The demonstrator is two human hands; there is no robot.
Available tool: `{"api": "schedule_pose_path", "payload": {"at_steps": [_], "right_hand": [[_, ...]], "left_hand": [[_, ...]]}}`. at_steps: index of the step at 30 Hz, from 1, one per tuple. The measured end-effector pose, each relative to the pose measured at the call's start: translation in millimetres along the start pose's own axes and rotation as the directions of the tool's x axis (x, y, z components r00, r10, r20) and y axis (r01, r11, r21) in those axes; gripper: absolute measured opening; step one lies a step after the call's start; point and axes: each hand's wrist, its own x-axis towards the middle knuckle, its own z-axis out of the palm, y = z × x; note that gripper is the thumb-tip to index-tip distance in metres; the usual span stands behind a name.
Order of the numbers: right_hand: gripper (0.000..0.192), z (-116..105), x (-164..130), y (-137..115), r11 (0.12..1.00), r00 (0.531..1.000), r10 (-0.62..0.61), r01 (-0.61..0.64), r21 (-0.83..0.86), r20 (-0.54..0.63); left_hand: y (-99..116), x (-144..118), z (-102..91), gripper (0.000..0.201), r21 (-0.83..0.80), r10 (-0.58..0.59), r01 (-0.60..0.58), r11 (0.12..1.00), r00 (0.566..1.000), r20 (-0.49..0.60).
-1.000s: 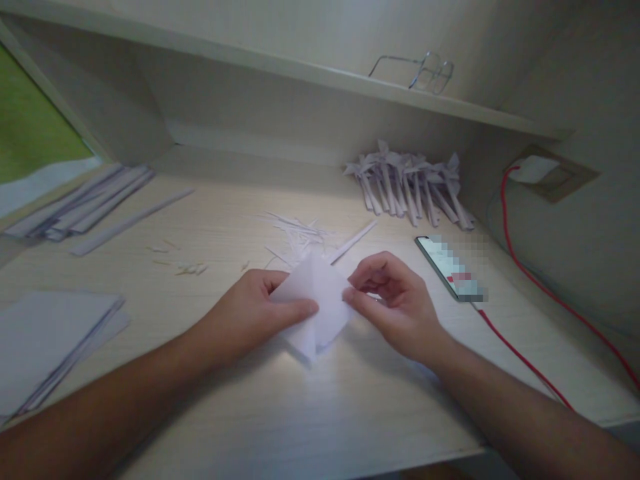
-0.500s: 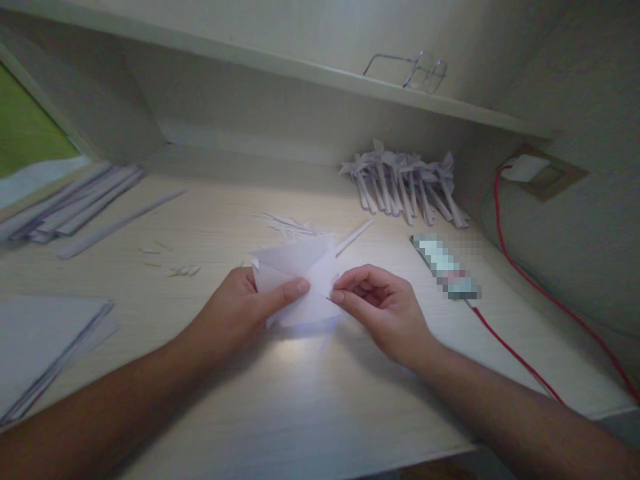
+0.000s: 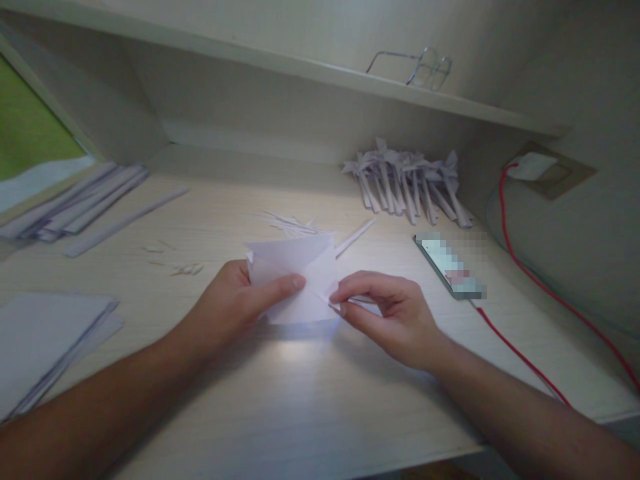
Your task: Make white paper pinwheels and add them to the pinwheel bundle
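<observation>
Head camera view: a folded sheet of white paper (image 3: 320, 263) is held up just above the desk (image 3: 280, 413), between the two hands. By the left hand (image 3: 245, 293) the sheet is grasped from its left side, with the thumb laid flat across the upper face and the other fingers mostly hidden underneath. By the right hand (image 3: 385, 313) the opposite edge is pinched low down between thumb and index fingertip, where a small corner of the paper is turned up; the remaining fingers are curled. The sheet is thus touched by both hands, lying right of the left palm and left of the right fingertips. Crossing creases and a raised flap can be seen on it.

Just beyond the sheet, thin paper strips (image 3: 295, 225) are heaped, and one rolled paper stick (image 3: 356, 237) is seen beyond its right corner. Farther behind it to the right, a row of paper pinwheels (image 3: 405, 177) is laid out. To the right of the sheet, a smartphone (image 3: 443, 263), partly pixelated, is connected to a red cable (image 3: 525, 357). Well to its left, stacked paper sheets (image 3: 50, 347) are placed, with small scraps (image 3: 187, 269) and a bundle of paper rolls (image 3: 95, 200) farther back.
</observation>
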Motion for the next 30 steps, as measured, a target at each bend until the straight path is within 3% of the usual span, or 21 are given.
{"api": "schedule_pose_path", "payload": {"at_steps": [15, 26, 30], "right_hand": [[0.006, -1.3, 1.4, -2.1, 0.999, 0.999, 0.032, -0.031, -0.025, 0.04], [0.004, 0.2, -0.6, 4.0, 0.996, 0.995, 0.094, -0.094, 0.004, -0.026], [0.009, 4.3, 0.6, 3.4, 0.99, 0.991, 0.114, -0.107, 0.093, -0.076]], "left_hand": [[11.9, -6.4, 6.0, 0.029, 0.109, -0.012, 0.016, 0.994, 0.999, -0.044], [19.4, -8.0, 12.0, 0.027, 0.174, 0.032, -0.019, 0.985, 0.997, -0.075], [17.4, -7.4, 11.7, 0.03, 0.182, 0.047, -0.032, 0.983, 0.996, -0.079]]}}
